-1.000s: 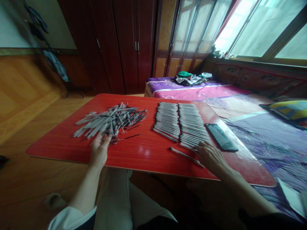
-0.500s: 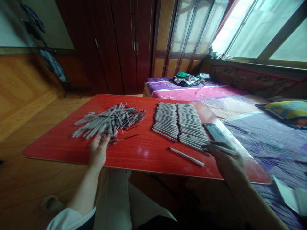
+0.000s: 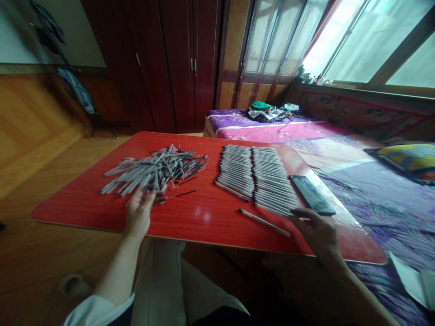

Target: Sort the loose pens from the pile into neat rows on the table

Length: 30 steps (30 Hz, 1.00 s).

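My left hand rests at the near edge of a loose pile of thin white and grey sticks with dark ends, its fingers apart and partly hidden among them. One slim dark stick lies just right of the fingertips. Over on the right, my right hand has its thumb and fingertips closed at the near end of the lowest white pen in the right-hand row. Next to that row stands a second row of similar pens. A single pen lies slanted in front of both rows.
A dark phone lies on the red table beyond my right hand. Along the table's right side is a bed with a yellow-and-blue pillow. Dark red wardrobes stand behind the table.
My right hand has lowered toward the near end of the right-hand row, and the pen it held over the phone now lies in the row. My left hand stays put.
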Each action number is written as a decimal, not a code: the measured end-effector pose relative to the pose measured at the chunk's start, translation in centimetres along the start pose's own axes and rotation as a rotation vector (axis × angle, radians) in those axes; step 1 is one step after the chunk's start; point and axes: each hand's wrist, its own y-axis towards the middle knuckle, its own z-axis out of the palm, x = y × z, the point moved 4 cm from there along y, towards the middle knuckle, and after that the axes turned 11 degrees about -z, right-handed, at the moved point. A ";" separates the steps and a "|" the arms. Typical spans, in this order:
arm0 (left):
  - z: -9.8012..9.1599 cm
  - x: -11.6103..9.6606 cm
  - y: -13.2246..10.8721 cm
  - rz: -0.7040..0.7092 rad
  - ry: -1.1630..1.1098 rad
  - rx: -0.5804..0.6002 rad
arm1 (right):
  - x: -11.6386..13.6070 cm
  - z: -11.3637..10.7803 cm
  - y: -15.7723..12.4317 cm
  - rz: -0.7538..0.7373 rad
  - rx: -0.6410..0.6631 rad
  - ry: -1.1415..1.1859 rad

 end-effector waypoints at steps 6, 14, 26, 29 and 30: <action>-0.1 0.2 0.2 -0.003 -0.004 0.009 | 2.8 2.1 -1.5 -0.551 0.113 -0.317; -0.1 0.2 0.1 0.004 -0.001 -0.007 | 2.6 2.3 -2.6 -0.617 0.193 -0.433; 0.3 -0.2 -0.2 0.000 0.024 -0.012 | -1.5 1.7 0.1 -0.591 0.123 -0.402; 0.4 -0.3 -0.3 -0.002 0.021 -0.016 | -1.6 2.0 0.3 -0.628 0.112 -0.419; 0.5 -0.2 -0.3 -0.006 0.025 -0.015 | -1.6 2.0 0.3 -0.640 0.114 -0.427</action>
